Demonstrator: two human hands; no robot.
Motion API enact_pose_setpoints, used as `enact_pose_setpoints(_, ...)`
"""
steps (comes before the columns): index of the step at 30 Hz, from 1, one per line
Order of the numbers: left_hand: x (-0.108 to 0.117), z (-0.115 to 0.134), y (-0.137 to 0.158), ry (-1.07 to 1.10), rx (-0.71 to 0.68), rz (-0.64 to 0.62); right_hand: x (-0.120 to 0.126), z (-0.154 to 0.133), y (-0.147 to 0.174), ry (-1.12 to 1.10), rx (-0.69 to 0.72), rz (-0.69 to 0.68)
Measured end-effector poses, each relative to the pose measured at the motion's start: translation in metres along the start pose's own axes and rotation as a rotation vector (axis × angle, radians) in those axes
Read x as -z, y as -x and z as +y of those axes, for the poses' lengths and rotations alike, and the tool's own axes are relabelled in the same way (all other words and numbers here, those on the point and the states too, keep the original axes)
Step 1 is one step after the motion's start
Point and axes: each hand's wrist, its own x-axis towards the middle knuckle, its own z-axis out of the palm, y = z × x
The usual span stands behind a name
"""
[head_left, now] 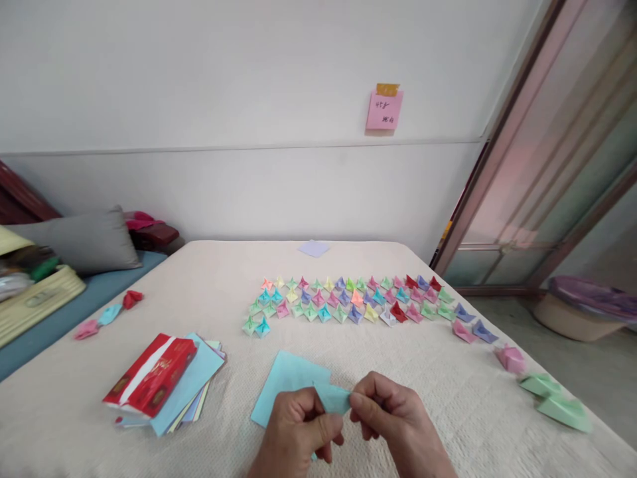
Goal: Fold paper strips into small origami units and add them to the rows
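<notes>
A small folded piece of light blue paper (332, 398) is held up between my two hands, low in the middle of the head view. My left hand (301, 428) grips it between thumb and bent fingers. At its right corner, my right hand (385, 411) pinches with thumb and forefinger. Beneath my left hand lies a flat light blue sheet (283, 378), partly covered by that hand. Beyond my hands, several rows of small folded paper boats (340, 298) in many colours stand on the cream cover (209, 305).
At the left, a red packet (152, 373) rests on a stack of coloured paper sheets (192, 392). Folded paper pieces lie along both sides, including a green one (565, 411). A lilac sheet (314, 248) lies by the wall. A pink note (384, 111) is taped above.
</notes>
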Motion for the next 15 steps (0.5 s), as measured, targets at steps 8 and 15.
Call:
enact_pose_setpoints(8, -0.003, 0.001, 0.005, -0.238, -0.144, 0.058, -0.004, -0.009, 0.007, 0.338, 0.437, 0.028)
enact_pose_setpoints(15, 0.001, -0.001, 0.003, -0.526, -0.266, 0.005, 0.001, -0.016, 0.005, 0.316, 0.243, -0.098)
